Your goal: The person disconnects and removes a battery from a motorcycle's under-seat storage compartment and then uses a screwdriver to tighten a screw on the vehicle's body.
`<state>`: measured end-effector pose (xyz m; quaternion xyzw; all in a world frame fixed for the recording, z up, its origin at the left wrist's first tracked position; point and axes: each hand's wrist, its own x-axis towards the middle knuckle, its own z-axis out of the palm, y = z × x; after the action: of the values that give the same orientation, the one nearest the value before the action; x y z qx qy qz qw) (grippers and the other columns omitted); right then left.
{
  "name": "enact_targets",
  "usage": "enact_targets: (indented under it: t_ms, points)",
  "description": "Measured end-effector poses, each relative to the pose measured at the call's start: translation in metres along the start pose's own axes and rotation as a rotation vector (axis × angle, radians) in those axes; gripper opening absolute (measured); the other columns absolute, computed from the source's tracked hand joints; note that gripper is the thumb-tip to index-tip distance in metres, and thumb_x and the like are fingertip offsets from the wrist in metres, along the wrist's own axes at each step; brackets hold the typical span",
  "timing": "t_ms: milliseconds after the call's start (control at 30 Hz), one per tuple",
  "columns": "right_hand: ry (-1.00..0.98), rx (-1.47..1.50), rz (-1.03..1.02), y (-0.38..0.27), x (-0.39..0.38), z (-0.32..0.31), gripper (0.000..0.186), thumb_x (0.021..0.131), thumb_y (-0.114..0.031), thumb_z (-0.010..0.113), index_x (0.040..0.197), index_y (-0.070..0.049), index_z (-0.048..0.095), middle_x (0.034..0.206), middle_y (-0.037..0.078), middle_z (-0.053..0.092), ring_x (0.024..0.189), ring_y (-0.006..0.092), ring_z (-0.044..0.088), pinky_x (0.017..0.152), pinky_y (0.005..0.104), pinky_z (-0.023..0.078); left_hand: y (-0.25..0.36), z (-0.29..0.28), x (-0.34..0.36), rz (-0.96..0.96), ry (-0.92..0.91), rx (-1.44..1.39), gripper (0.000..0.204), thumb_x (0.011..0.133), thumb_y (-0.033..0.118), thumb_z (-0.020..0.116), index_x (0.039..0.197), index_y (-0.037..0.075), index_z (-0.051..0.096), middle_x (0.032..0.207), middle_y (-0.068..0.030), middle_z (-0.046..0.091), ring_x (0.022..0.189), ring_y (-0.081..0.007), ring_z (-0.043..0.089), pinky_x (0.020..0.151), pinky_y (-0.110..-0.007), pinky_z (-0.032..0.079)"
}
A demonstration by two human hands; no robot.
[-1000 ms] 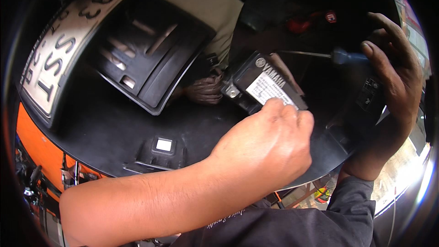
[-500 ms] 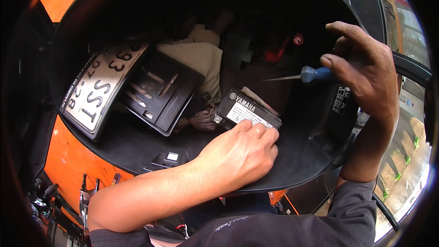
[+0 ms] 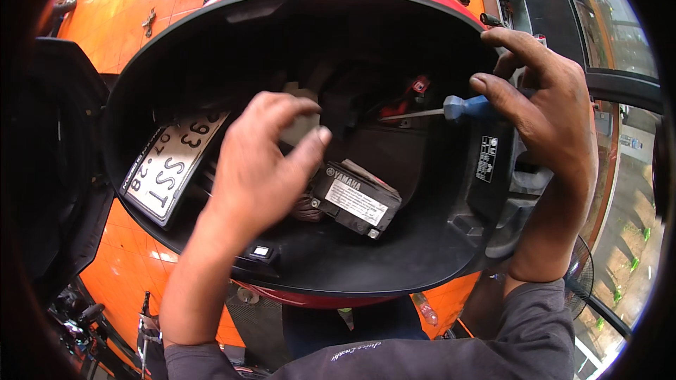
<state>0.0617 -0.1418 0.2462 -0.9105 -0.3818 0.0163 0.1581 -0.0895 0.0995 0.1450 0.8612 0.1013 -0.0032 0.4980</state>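
The black battery [image 3: 360, 203] lay label up near the middle of the dark oval compartment [image 3: 366, 267], slightly toward its near side. My left hand [image 3: 260, 162] was open and empty, thumb and fingers spread, just left of the battery and apart from it. With my right hand [image 3: 549, 105] I gripped a blue-handled screwdriver [image 3: 465, 107] at the right, its thin shaft pointing left. At the left was a number plate [image 3: 176, 165]; a small black part [image 3: 259, 262] sat beside my left forearm.
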Motion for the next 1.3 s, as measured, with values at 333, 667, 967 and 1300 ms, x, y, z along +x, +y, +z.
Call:
enact_targets:
  t_ms: [333, 667, 967, 1300]
  points:
    - [0.003, -0.054, -0.058, -0.004, 0.006, 0.004, 0.035, 0.08, -0.022, 0.075, 0.109, -0.003, 0.068, 0.098, 0.019, 0.07, 0.093, 0.0359, 0.068, 0.081, 0.0422, 0.054, -0.019, 0.071, 0.069, -0.26, -0.307, 0.557, 0.083, 0.076, 0.053, 0.076, 0.127, -0.009, 0.055, 0.11, -0.0319, 0.066, 0.107, -0.0423, 0.065, 0.095, -0.044, 0.052]
    - [0.043, 0.026, -0.002, 0.01, 0.0, -0.002, 0.043, 0.076, -0.017, 0.077, 0.114, 0.002, 0.067, 0.084, 0.018, 0.067, 0.071, 0.0293, 0.064, 0.07, 0.0361, 0.051, 0.035, -0.098, -0.005, -0.464, 0.118, 0.283, 0.059, 0.081, 0.034, 0.076, 0.12, -0.008, 0.062, 0.094, -0.0137, 0.072, 0.084, -0.0141, 0.067, 0.077, -0.029, 0.053]
    - [-0.008, 0.054, 0.013, 0.005, 0.005, -0.009, 0.043, 0.076, -0.014, 0.078, 0.115, 0.0, 0.066, 0.075, 0.012, 0.063, 0.063, 0.0196, 0.059, 0.061, 0.0317, 0.048, -0.04, -0.148, -0.037, -0.548, 0.62, 1.21, 0.061, 0.096, 0.042, 0.057, 0.142, 0.003, 0.049, 0.149, -0.0252, 0.042, 0.136, -0.0405, 0.042, 0.112, -0.045, 0.035]
    - [-0.065, 0.092, 0.104, -0.007, 0.01, -0.002, 0.038, 0.078, -0.018, 0.077, 0.111, -0.003, 0.067, 0.075, 0.013, 0.065, 0.066, 0.0275, 0.063, 0.065, 0.0346, 0.049, -0.028, 0.074, 0.065, 0.308, -0.163, 0.569, 0.087, 0.078, 0.055, 0.073, 0.139, -0.001, 0.046, 0.143, -0.0263, 0.044, 0.134, -0.0407, 0.043, 0.114, -0.054, 0.029]
